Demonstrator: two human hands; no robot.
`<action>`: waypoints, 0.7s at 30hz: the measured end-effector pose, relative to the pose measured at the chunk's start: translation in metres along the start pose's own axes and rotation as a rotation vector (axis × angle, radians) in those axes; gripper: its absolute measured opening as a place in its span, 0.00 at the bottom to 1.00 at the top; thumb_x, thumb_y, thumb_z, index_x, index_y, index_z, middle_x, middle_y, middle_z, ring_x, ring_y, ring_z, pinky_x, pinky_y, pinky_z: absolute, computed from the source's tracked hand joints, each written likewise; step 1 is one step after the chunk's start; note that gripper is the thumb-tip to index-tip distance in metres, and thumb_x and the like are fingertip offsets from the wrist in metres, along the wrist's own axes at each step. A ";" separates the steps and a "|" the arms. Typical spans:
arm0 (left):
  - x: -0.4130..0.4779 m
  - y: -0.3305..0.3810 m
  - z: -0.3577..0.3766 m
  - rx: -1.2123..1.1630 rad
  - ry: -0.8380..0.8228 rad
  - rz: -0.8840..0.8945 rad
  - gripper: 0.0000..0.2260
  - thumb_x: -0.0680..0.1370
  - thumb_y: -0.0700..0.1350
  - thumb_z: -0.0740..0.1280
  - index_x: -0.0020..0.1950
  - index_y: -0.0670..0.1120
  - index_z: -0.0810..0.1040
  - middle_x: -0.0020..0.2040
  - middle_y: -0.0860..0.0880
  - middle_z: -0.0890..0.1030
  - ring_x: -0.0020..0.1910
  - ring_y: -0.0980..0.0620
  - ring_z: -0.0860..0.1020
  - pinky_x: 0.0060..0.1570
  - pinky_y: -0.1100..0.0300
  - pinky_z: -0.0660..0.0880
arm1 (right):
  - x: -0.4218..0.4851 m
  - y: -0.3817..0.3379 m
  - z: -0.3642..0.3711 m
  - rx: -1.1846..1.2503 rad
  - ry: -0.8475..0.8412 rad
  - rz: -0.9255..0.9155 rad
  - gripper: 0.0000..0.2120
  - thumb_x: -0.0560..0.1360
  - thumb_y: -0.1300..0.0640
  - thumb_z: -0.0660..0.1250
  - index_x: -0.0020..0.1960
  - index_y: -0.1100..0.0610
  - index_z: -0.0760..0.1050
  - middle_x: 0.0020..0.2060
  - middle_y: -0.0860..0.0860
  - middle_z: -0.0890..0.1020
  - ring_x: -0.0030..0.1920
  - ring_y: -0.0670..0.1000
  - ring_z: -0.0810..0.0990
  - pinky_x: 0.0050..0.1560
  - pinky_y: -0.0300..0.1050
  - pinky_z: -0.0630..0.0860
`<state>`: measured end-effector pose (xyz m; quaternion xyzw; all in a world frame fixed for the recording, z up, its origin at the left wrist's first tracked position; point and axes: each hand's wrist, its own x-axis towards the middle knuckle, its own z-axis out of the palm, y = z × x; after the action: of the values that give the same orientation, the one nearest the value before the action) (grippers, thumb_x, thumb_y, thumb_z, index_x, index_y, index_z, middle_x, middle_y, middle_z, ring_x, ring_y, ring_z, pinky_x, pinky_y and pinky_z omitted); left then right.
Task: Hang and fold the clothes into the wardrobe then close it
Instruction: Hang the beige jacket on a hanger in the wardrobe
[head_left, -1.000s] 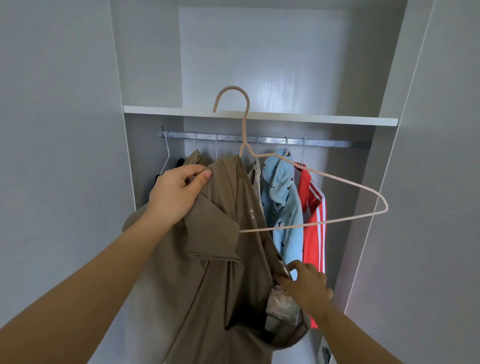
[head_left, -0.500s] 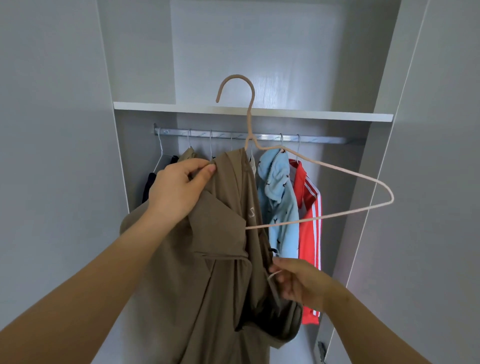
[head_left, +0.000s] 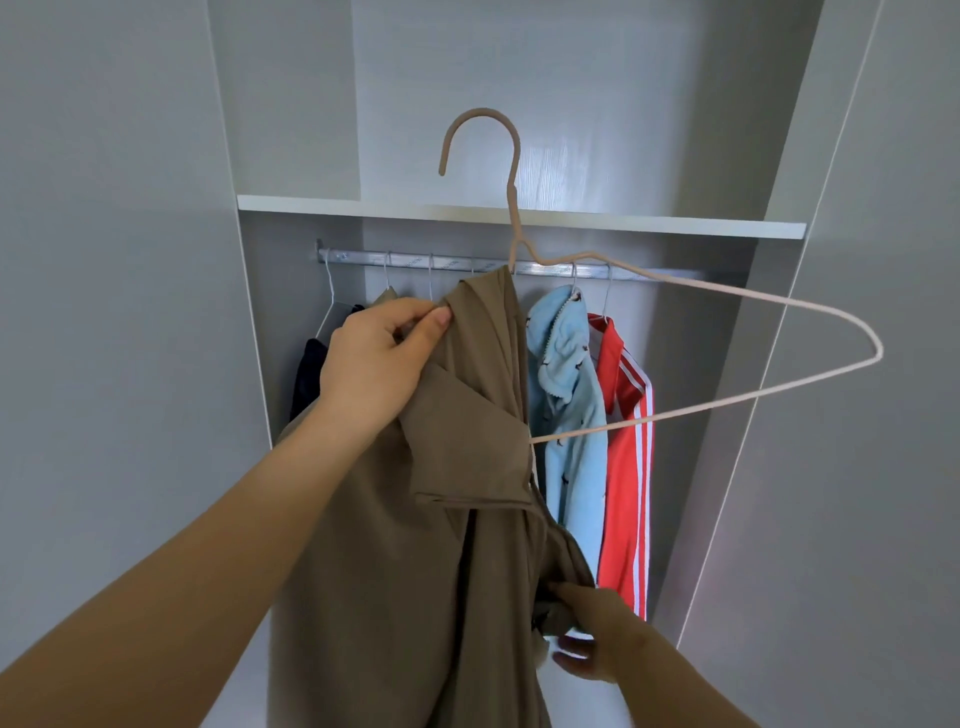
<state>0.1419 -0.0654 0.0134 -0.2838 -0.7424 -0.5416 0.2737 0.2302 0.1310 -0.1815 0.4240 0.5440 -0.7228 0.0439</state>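
Judged brown shirt (head_left: 415, 571) soft, limp, light; pinched at collar by left hand (head_left: 374, 369) beside hanger (head_left: 514, 208), clutched by right hand (head_left: 602, 639) below hanger.

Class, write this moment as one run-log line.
left hand: pinches brown garment top | right hand: grips lower fabric | hanger: half inside garment, off rail

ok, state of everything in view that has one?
Pink wire hanger: one arm bare, not hooked on silver metal rail.
Brown collared garment: half on hanger.
Left hand: pinches garment's shoulder.
Right hand: grips garment's lower cloth.
Light blue fleece top: hanging on rail.
Red white-striped jacket: hanging on rail.
Dark garment: hanging on rail.
Grey wardrobe: open.
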 end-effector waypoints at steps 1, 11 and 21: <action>0.000 -0.002 -0.001 -0.011 -0.002 0.005 0.07 0.77 0.49 0.65 0.43 0.59 0.80 0.38 0.46 0.81 0.40 0.47 0.78 0.46 0.45 0.77 | 0.001 0.002 0.001 0.036 -0.052 -0.004 0.12 0.73 0.65 0.66 0.56 0.64 0.72 0.40 0.60 0.79 0.40 0.57 0.77 0.39 0.49 0.74; 0.000 -0.032 -0.026 0.013 0.004 0.000 0.08 0.78 0.46 0.65 0.43 0.58 0.79 0.43 0.41 0.82 0.46 0.42 0.79 0.50 0.50 0.75 | -0.012 -0.044 0.001 0.367 -0.206 -0.214 0.12 0.79 0.55 0.60 0.44 0.62 0.77 0.31 0.59 0.83 0.42 0.59 0.77 0.40 0.52 0.73; -0.018 -0.088 -0.069 0.352 -0.205 -0.011 0.07 0.77 0.43 0.65 0.48 0.45 0.83 0.41 0.52 0.81 0.43 0.51 0.78 0.42 0.62 0.71 | -0.020 -0.077 -0.032 0.423 -0.209 -0.356 0.12 0.77 0.55 0.61 0.45 0.62 0.77 0.38 0.60 0.82 0.41 0.57 0.79 0.42 0.50 0.75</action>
<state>0.0980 -0.1564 -0.0381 -0.2813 -0.8511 -0.3732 0.2393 0.2210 0.1802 -0.1121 0.2448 0.4395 -0.8563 -0.1172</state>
